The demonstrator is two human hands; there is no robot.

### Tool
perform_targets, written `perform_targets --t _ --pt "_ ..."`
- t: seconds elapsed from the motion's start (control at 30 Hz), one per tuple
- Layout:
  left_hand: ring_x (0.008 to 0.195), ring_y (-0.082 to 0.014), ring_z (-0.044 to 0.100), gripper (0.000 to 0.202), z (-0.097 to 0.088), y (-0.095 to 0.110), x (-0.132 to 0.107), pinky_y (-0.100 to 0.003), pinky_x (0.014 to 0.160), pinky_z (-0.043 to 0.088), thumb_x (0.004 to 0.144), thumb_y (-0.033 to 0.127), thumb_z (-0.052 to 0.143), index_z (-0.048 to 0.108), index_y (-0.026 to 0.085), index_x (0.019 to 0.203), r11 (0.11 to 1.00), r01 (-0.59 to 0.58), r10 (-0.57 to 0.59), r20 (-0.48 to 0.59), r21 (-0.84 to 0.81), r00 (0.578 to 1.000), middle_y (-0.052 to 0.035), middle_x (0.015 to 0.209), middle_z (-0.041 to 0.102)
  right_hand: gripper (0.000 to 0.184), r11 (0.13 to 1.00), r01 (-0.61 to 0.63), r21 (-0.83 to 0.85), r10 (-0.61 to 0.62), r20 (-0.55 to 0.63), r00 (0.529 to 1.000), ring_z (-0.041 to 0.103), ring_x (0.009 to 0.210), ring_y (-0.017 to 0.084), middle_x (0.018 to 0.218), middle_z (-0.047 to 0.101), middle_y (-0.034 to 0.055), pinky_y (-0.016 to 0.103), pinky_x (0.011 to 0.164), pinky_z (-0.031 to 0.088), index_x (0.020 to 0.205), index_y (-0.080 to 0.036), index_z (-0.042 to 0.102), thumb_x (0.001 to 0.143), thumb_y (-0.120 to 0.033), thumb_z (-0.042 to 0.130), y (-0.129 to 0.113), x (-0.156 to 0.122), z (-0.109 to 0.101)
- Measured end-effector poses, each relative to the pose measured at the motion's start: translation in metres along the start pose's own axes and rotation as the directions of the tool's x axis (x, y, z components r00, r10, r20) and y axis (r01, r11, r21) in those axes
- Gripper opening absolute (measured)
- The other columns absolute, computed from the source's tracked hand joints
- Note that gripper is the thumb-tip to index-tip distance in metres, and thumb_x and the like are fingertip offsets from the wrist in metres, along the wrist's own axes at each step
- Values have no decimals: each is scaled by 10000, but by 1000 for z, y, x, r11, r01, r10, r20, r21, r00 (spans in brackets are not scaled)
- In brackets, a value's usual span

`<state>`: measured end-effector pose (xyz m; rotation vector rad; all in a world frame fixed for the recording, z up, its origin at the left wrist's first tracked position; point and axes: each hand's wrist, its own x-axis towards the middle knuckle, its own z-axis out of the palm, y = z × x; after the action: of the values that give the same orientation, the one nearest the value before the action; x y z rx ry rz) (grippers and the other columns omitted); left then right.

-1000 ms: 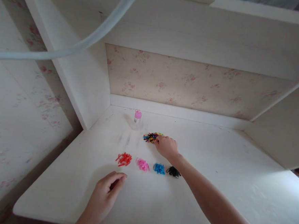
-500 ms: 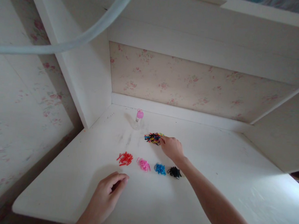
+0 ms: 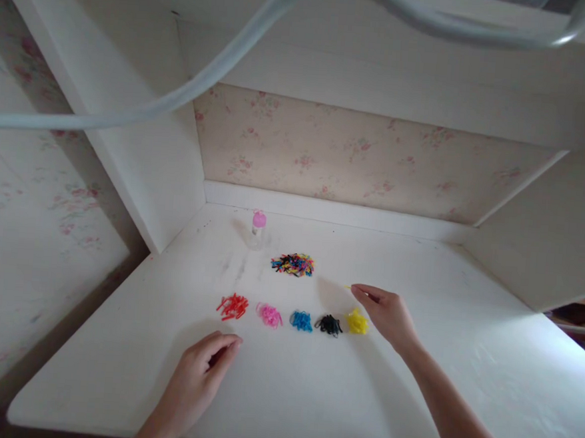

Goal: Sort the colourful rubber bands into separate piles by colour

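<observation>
My right hand pinches a yellow rubber band between thumb and fingertips, above and behind a pile of yellow rubber bands. Left of that pile, in a row, lie piles of black rubber bands, blue rubber bands, pink rubber bands and red rubber bands. A mixed-colour heap of rubber bands sits farther back. My left hand rests on the table in front of the red pile, fingers curled and thumb against the index finger, with nothing visible in it.
A small clear bottle with a pink lid stands behind the mixed heap on the white table. White panels enclose the back and sides. A pale cable crosses the upper view close to the camera.
My right hand has moved from the mixed heap to the right and toward me, carrying a yellow rubber band. The yellow pile now shows. My left hand stays put; the camera view has shifted slightly.
</observation>
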<state>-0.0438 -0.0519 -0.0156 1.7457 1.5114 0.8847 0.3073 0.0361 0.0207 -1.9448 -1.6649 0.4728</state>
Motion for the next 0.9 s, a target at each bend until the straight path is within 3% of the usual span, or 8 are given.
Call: perform_targets --t 0.17,0.37,0.6,0.7,0.83,0.9 --pt "798 -154 631 250 3 1 2 -217 726 500 876 364 478 677 251 974 999 -1 1 -1 35 1000 3 869 686 479 999 -52 14 52 -57 997 585 550 136 643 682 8 209 508 398 992 -213 727 817 -568 459 34 -35 -3" --pt "819 -151 642 252 7 0 2 -206 730 497 867 381 491 675 242 970 997 -8 9 -9 74 1000 5 900 697 470 999 -43 -28 42 -50 998 578 534 138 556 640 6 206 497 375 1001 -216 726 848 -541 424 45 -55 11" --pt "800 -154 646 296 7 7 8 -208 715 499 868 409 476 684 211 940 994 24 -26 14 111 1000 -7 875 707 489 983 -155 102 164 -78 983 632 648 170 753 717 33 218 594 439 1011 -212 715 830 -572 438 57 -77 7" --pt "752 -144 638 306 7 25 24 -209 690 485 884 398 447 682 208 929 984 -56 44 70 167 997 -4 831 702 501 964 -222 146 237 -91 967 640 684 183 765 719 35 219 595 450 984 -202 715 817 -591 447 61 -98 6" --pt "797 -138 627 296 16 53 63 -215 745 455 893 345 418 685 218 883 919 -215 178 140 330 974 -7 873 703 491 948 -249 200 270 -87 959 646 749 197 826 722 41 216 610 462 952 -210 719 795 -602 470 61 -118 8" --pt "807 -130 626 256 24 61 87 -204 739 444 872 311 444 687 231 881 856 -203 142 162 476 977 0 887 705 497 942 -263 209 283 -69 957 642 741 195 811 720 39 217 609 463 946 -212 719 786 -613 474 60 -121 9"
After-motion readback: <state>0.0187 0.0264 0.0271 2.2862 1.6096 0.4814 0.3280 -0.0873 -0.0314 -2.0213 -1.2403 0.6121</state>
